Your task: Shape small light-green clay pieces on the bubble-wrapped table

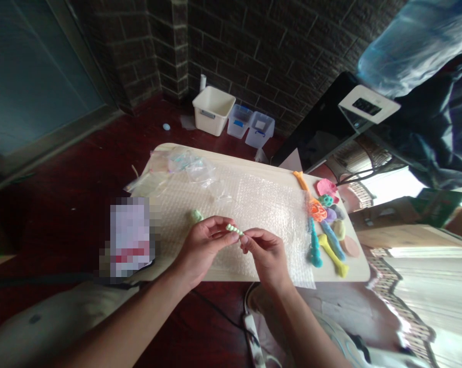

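Observation:
A short pale green strip of what looks like modelling clay (234, 229), twisted or beaded along its length, is held above the table. My left hand (200, 248) pinches it from the left between thumb and fingers. My right hand (267, 254) grips its right end with thumb and fingertips, which hide that end. Just beyond my left hand, a pale green lump (196, 216) rests on a sheet of bubble wrap (269, 204). The wrap lies under both hands and covers much of the pale table (353, 263).
Coloured clay-like pieces, including a yellow one (333, 255) and a teal one (314, 243), lie along the table's right side. Clear plastic bags (192, 166) sit at the far left. A blurred-out item (130, 235) is at the left edge. Beyond stands a white bin (211, 115).

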`<state>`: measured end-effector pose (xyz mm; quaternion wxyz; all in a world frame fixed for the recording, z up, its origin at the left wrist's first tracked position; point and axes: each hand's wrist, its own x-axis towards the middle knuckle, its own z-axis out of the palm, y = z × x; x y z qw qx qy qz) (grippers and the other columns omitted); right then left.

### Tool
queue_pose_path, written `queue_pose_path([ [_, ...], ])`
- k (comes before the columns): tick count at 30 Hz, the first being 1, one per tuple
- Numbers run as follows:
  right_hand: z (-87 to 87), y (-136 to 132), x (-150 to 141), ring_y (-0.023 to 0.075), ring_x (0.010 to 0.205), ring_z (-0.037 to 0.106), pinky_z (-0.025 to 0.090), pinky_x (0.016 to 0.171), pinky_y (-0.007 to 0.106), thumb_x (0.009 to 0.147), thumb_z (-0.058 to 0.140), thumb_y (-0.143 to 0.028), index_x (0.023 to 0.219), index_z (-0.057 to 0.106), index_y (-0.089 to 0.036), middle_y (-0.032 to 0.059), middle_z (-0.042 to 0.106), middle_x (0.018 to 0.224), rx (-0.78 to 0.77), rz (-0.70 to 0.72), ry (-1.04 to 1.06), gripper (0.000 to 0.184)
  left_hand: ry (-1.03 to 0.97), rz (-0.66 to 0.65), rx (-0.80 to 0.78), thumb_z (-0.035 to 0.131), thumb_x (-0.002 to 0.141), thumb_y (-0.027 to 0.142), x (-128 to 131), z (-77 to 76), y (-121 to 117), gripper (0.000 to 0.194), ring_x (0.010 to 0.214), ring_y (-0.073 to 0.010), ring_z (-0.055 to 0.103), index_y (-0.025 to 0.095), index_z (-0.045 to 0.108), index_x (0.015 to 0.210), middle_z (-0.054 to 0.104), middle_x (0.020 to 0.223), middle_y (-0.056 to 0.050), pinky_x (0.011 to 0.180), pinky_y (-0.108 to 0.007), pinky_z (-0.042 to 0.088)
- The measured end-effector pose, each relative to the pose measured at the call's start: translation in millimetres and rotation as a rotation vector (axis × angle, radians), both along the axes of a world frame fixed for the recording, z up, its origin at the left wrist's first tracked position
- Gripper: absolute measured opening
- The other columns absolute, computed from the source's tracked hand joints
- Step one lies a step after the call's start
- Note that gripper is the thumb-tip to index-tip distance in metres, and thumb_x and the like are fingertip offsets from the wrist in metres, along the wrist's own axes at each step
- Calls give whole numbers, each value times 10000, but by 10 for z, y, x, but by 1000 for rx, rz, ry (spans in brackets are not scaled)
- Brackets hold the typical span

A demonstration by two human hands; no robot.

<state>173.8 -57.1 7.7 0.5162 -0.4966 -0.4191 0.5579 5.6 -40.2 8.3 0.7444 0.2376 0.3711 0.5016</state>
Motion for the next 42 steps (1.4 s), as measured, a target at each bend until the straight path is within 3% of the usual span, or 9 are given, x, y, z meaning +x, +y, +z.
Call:
queue_pose_path([
  [7, 85, -26, -29, 158, 643, 578, 471, 627, 323, 812, 884, -292, 836, 849, -254, 29, 725, 756, 78, -11, -119, 57, -26, 13, -24, 946, 687, 195, 13, 10, -11, 339, 827, -170, 735, 148, 740, 952, 781, 919, -50, 834, -297, 547],
  [13, 82, -42, 2, 178, 675, 582, 475, 663, 340, 909, 794, -309, 832, 834, -260, 21, 665, 708, 133, 18, -158, 100, -51, 17, -51, 952, 663, 183, 12, 102, 5, 348, 786, -146, 703, 143, 747, 942, 766, 877, -37, 763, -273, 553],
  [30, 100, -69, -20, 172, 685, 609, 500, 661, 326, 858, 844, -324, 866, 817, -243, 30, 720, 774, 116, 2, -175, 85, -104, -27, -74, 930, 697, 183, -4, 81, 11, 390, 792, -160, 720, 152, 730, 1030, 770, 860, -35, 775, -286, 560],
  [42, 95, -58, -59, 158, 571, 599, 504, 547, 308, 799, 888, -357, 867, 861, -237, 30, 729, 655, 5, -13, -142, 141, 45, -38, 74, 880, 781, 211, -1, 19, -2, 305, 831, -157, 702, 164, 733, 1043, 758, 896, -43, 805, -271, 538],
])
